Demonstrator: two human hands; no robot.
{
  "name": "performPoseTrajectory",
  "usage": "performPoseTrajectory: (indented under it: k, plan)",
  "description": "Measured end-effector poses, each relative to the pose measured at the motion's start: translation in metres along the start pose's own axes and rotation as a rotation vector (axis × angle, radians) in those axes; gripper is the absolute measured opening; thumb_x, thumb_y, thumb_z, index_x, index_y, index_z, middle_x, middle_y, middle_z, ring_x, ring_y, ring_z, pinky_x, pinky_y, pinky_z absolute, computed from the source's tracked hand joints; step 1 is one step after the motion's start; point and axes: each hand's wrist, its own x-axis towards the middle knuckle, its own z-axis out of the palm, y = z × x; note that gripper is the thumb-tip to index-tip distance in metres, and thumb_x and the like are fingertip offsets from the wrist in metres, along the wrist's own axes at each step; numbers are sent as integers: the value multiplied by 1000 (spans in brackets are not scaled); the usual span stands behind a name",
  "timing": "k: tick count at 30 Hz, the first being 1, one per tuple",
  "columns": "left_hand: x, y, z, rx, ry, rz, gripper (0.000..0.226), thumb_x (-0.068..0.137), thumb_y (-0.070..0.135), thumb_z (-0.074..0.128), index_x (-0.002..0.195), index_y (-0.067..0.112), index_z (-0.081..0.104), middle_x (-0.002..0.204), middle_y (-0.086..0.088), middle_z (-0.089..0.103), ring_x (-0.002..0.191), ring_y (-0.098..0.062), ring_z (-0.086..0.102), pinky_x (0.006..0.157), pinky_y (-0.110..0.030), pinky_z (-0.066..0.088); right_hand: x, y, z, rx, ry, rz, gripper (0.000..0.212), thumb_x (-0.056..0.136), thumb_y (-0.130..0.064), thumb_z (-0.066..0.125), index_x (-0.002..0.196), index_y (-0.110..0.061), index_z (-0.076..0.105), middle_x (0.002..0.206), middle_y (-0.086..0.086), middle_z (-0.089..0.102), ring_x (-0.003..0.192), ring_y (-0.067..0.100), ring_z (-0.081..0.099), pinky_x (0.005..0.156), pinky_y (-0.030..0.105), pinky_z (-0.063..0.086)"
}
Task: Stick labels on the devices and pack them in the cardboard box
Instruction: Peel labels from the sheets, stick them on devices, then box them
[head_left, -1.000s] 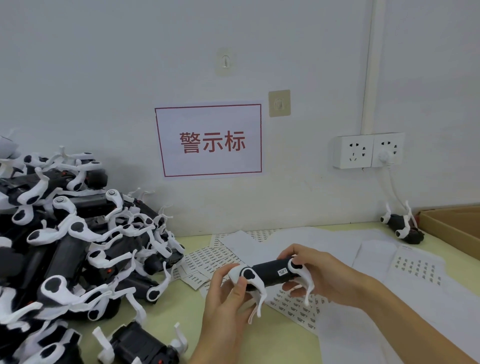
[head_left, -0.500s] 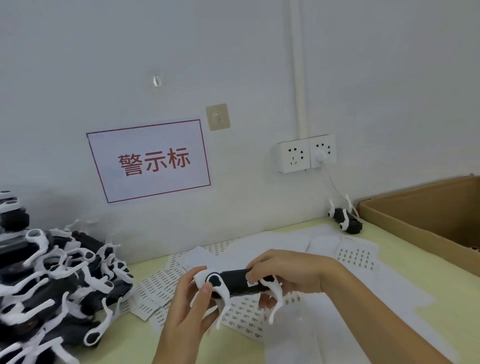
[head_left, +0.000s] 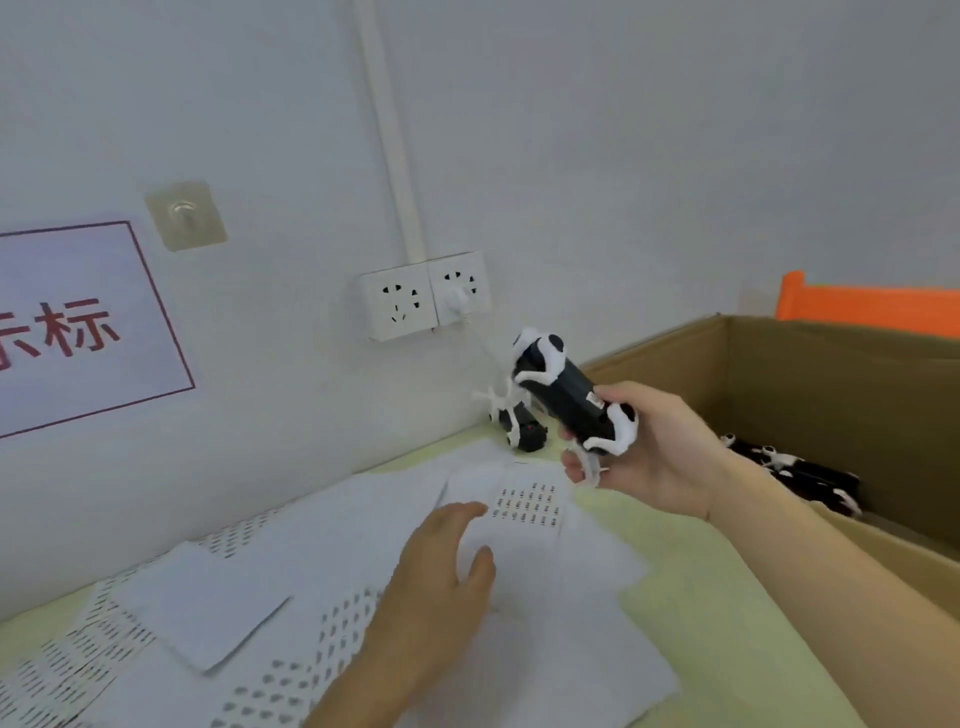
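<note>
One device between right fingers

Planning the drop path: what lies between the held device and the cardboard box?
In the head view, nothing: the device, gripped by the right hand, hangs just short of the cardboard box, with only bare tabletop below the gap.

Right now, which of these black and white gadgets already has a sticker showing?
The device held in the right hand: a small white label shows on its black body. None shows on the device by the wall or the boxed ones.
</note>
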Motion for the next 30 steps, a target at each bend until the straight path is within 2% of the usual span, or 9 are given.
performPoseTrajectory:
  k: [3, 7, 13, 18, 20, 23, 25, 27, 30]
  plan:
    - [30, 22, 44, 206, -88, 12, 52, 103, 44, 40, 153, 35, 30, 162, 11, 20, 151, -10, 13, 122, -30, 15, -8, -24, -49, 126, 122, -117, 32, 89, -23, 58, 113, -2, 58, 92, 17, 58, 71, 34, 62, 70, 41, 56]
    - [54, 46, 96, 415, -131, 4, 55, 102, 51, 30, 154, 37, 21, 166, 5, 9, 153, -19, 1, 125, -41, 3, -13, -55, -111, 231, 332, -232, 26, 95, -27, 51, 107, -6, 59, 85, 12, 60, 77, 28, 59, 71, 39, 55]
    - [63, 44, 120, 430, -94, 7, 44, 100, 52, 22, 144, 47, 21, 163, 12, 7, 151, -14, 1, 121, -38, 1, -2, -96, -188, 326, 636, -328, 26, 93, -30, 48, 105, -12, 63, 93, 8, 58, 87, 24, 56, 71, 37, 52]
    - [61, 52, 122, 464, -73, -25, 47, 99, 55, 23, 145, 54, 14, 163, 20, 2, 152, -9, -2, 122, -35, 0, 22, -116, -224, 217, 656, -279, 28, 96, -27, 47, 117, -12, 58, 109, 13, 62, 95, 31, 59, 74, 45, 53]
    - [65, 57, 122, 479, -100, -67, 49, 99, 57, 22, 146, 55, 11, 163, 21, -1, 152, -7, -2, 122, -34, 1, 25, -118, -240, 66, 645, -177, 27, 98, -25, 48, 119, -11, 56, 115, 15, 61, 94, 32, 62, 77, 48, 52]
    - [69, 59, 121, 560, -147, -97, 69, 77, 68, -4, 144, 58, 7, 163, 23, -3, 152, -6, -1, 122, -31, 4, 22, -117, -263, -292, 582, 32, 13, 101, -19, 50, 102, -10, 58, 93, 10, 58, 80, 26, 63, 74, 47, 53]
    - [70, 72, 122, 587, -176, -141, 94, 54, 63, -15, 143, 59, 16, 163, 22, 5, 153, -7, 8, 121, -32, 10, 15, -114, -281, -777, 516, 217, 10, 102, -21, 52, 105, -15, 59, 90, 6, 63, 79, 23, 64, 79, 46, 53]
    - [71, 84, 122, 592, -200, -132, 92, 59, 62, 5, 132, 42, 57, 154, 2, 44, 142, -27, 43, 114, -50, 29, 6, -106, -297, -1304, 402, 416, 19, 102, -27, 53, 120, -19, 56, 106, 3, 66, 94, 24, 64, 90, 40, 49]
    - [72, 69, 117, 617, -281, -12, 65, 69, 48, 37, 97, 6, 79, 109, -27, 71, 95, -55, 68, 80, -67, 51, -5, -88, -302, -1624, 220, 698, 36, 98, -27, 57, 131, -12, 55, 106, 3, 65, 82, 15, 56, 64, 24, 43]
